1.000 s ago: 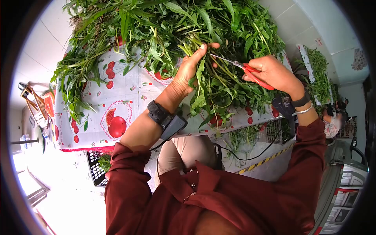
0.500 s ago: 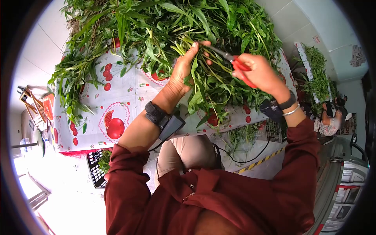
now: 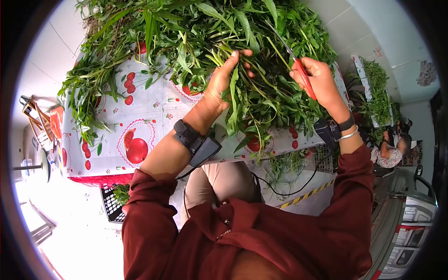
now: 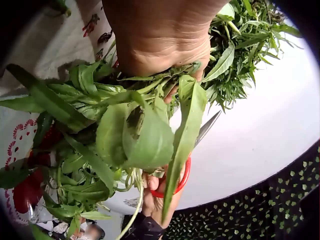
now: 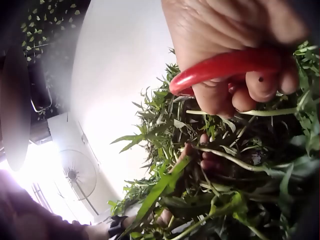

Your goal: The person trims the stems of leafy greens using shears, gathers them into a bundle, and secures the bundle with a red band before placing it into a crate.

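Observation:
In the head view the left hand (image 3: 219, 84) grips a bunch of green leafy stems (image 3: 254, 100) with cut ends by its thumb; in the left wrist view broad leaves (image 4: 150, 135) hang below that hand (image 4: 165, 45). The right hand (image 3: 319, 84), to the right of the bunch, holds red-handled scissors (image 3: 303, 77), blades pointing up and left over the greens. The right wrist view shows the red handle (image 5: 225, 67) round the curled fingers of the right hand (image 5: 225, 30), close above a pale stem (image 5: 270, 112). Whether that hand also pinches the stem, I cannot tell.
A large heap of greens (image 3: 186, 23) covers the back of the table, whose cloth (image 3: 161, 109) has a red fruit print. Black crates (image 3: 112, 203) stand below. At the right are another stand of greens (image 3: 378, 88) and a seated person (image 3: 389, 151).
The right hand and scissors moved left, away from the left hand's fingers, then slightly right; the blades now point more upward. The left hand has shifted slightly left and keeps its hold on the bunch.

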Action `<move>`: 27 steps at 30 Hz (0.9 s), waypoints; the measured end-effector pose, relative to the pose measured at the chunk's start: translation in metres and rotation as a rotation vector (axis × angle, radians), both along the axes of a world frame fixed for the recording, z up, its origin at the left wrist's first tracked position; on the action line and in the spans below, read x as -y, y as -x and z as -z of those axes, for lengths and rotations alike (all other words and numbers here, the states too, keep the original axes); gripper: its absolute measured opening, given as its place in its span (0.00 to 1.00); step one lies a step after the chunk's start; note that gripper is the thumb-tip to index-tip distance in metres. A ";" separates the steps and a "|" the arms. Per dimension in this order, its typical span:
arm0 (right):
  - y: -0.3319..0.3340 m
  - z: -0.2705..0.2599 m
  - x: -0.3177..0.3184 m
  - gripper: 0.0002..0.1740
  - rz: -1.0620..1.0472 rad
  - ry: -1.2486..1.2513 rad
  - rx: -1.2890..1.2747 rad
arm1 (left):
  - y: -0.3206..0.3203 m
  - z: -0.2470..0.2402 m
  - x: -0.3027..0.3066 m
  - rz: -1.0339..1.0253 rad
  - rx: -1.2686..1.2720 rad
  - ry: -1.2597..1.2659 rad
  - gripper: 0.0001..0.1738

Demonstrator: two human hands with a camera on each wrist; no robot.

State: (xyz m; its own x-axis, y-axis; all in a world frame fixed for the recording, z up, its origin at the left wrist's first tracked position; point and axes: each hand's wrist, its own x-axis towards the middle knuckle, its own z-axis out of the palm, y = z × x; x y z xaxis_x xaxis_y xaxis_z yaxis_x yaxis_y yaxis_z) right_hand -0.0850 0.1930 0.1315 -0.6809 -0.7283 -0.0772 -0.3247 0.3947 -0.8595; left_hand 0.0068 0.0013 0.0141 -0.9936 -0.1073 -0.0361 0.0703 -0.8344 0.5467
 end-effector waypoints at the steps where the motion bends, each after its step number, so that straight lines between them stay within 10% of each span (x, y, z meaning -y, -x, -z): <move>1: -0.001 -0.003 0.003 0.05 0.010 -0.012 0.022 | 0.000 -0.001 0.000 0.001 0.002 0.020 0.22; 13: -0.005 0.029 0.064 0.05 -0.201 -0.027 -0.167 | 0.001 0.001 0.001 0.008 0.123 0.043 0.16; 27: -0.016 0.029 0.002 0.07 0.100 0.092 -0.091 | 0.003 0.005 -0.002 -0.061 0.132 0.030 0.16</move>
